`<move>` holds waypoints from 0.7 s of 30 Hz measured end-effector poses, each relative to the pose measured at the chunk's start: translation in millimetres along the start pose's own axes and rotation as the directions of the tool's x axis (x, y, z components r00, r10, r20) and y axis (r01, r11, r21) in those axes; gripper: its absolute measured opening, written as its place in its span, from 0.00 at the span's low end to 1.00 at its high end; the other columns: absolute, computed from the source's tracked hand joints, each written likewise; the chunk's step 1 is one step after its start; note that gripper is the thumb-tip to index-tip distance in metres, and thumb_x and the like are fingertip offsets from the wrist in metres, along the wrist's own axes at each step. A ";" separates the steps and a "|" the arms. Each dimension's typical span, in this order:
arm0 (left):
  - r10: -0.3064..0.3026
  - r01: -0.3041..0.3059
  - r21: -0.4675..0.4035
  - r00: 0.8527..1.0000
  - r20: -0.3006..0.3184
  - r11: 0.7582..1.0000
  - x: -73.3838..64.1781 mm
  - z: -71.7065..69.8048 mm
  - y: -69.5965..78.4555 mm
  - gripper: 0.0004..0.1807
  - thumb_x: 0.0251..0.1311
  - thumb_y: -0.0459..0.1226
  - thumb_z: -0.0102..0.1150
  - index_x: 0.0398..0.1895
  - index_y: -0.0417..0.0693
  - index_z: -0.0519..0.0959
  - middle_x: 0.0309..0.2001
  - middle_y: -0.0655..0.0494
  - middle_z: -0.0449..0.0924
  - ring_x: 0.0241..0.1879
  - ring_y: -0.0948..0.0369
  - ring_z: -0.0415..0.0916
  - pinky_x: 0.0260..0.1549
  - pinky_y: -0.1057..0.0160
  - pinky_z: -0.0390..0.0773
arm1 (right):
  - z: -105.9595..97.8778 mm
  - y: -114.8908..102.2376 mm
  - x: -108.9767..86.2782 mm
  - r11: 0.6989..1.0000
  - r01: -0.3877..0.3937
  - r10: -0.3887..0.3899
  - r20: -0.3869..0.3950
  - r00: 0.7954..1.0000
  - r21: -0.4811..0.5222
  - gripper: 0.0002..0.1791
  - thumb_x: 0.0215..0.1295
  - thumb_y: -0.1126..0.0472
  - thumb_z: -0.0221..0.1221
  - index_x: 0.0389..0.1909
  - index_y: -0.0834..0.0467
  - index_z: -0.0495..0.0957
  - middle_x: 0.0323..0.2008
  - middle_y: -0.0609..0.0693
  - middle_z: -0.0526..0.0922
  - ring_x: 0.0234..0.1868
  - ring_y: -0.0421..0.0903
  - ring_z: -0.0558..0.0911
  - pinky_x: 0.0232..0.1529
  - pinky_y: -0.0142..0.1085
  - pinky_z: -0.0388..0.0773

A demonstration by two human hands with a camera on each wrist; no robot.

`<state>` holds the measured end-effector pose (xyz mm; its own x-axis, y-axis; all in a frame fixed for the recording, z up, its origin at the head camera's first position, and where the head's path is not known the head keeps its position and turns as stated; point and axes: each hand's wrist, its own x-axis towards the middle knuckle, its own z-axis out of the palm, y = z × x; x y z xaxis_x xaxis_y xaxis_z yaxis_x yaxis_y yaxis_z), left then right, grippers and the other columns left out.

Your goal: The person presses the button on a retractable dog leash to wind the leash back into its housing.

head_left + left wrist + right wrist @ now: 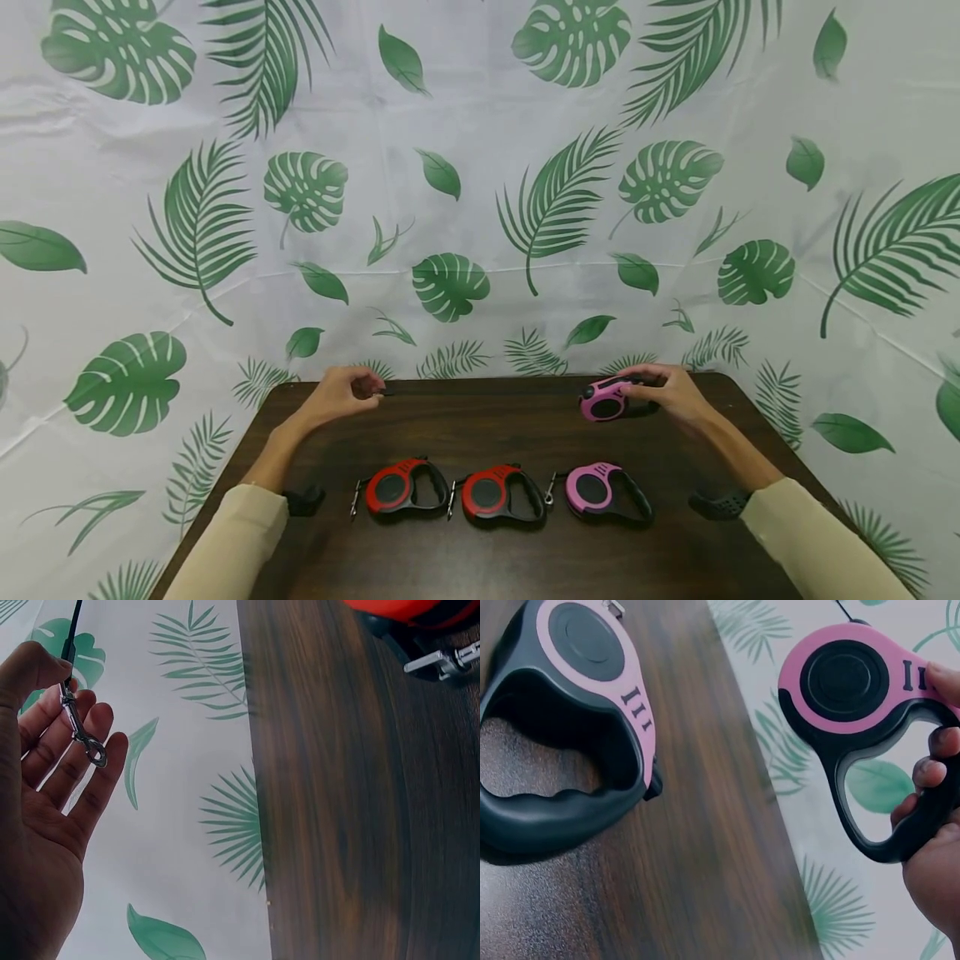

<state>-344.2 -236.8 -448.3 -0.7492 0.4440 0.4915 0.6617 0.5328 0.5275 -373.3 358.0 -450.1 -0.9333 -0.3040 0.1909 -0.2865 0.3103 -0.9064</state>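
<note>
My right hand (670, 393) grips the black handle of a pink-and-black retractable dog leash (604, 402) above the far part of the table. In the right wrist view its fingers go through the handle loop, and the leash case (845, 675) faces the camera. My left hand (341, 395) pinches the end of the leash's dark cord (73, 637) between thumb and forefinger. A metal snap clip (81, 727) hangs in front of its other, loosely extended fingers. The thin cord runs straight across between both hands, pulled out of the case.
On the dark wooden table (487, 575), nearer me, lie a red leash (390, 488) at left, a second red leash (486, 493) in the middle and another pink leash (590, 488) at right, clips pointing left. Behind the table hangs a white leaf-print cloth (465, 217).
</note>
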 end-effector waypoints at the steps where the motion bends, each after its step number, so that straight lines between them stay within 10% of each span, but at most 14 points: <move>1: 0.008 -0.008 0.001 1.000 0.002 1.000 0.6 0.7 0.4 0.07 0.53 0.25 0.71 0.36 0.37 0.85 0.30 0.55 0.86 0.29 0.68 0.81 0.30 0.65 0.84 | 1.0 -0.1 0.3 1.000 -0.003 0.003 0.002 1.000 0.006 0.16 0.72 0.60 0.68 0.56 0.63 0.85 0.44 0.47 0.88 0.47 0.44 0.81 0.48 0.34 0.77; 21: 0.079 -0.078 -0.031 0.997 0.026 0.996 16.3 18.2 13.6 0.08 0.53 0.23 0.71 0.36 0.36 0.85 0.30 0.53 0.87 0.28 0.66 0.82 0.30 0.61 0.86 | 18.8 -11.6 2.7 0.999 0.015 -0.017 0.058 0.998 0.034 0.15 0.71 0.61 0.68 0.56 0.61 0.85 0.46 0.51 0.87 0.45 0.46 0.83 0.46 0.37 0.82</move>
<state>-347.9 -209.2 -445.7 -0.6952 0.5030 0.5135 0.7187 0.4739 0.5088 -368.5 336.6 -446.2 -0.9142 -0.3610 0.1841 -0.2929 0.2748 -0.9158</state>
